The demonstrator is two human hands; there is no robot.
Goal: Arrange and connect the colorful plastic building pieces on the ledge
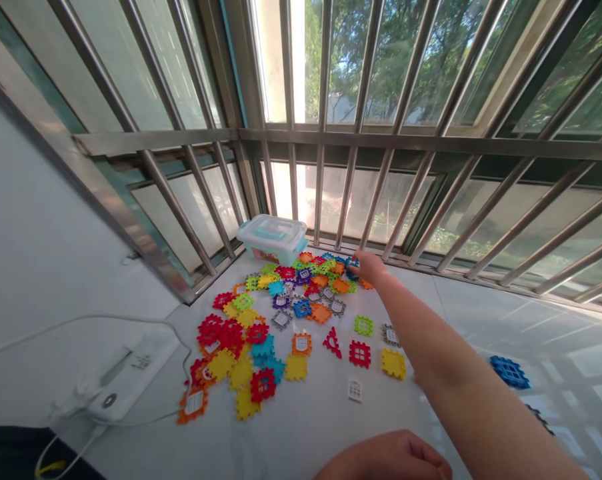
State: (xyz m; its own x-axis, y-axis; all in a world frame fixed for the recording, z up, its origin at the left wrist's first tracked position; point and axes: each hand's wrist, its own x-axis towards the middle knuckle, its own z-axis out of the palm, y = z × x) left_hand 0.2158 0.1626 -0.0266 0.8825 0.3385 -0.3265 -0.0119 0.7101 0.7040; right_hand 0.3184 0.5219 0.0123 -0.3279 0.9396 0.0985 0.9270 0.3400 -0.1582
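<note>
Stretched out to the far right side of a heap of interlocking plastic tiles (pixel 321 313), my right hand (pixel 371 268) has its fingers closed at a dark blue tile (pixel 352 272). The fingertips are small and partly hidden there. My left hand (pixel 388 457) is low at the bottom edge, its fingers curled in; whatever is inside it cannot be seen. Between the hands lie a green tile (pixel 363 325), a red square tile (pixel 359 354), a red triangle tile (pixel 333 342), a yellow tile (pixel 393 364), a grey tile (pixel 391 335) and a small white window piece (pixel 355 391).
A clear-lidded plastic box (pixel 273 237) stands in the corner against metal bars (pixel 331 140). A white power strip (pixel 133 373) with cables lies at the left. Stacked blue tiles (pixel 509 371) rest on the right of the glossy white surface (pixel 301 447).
</note>
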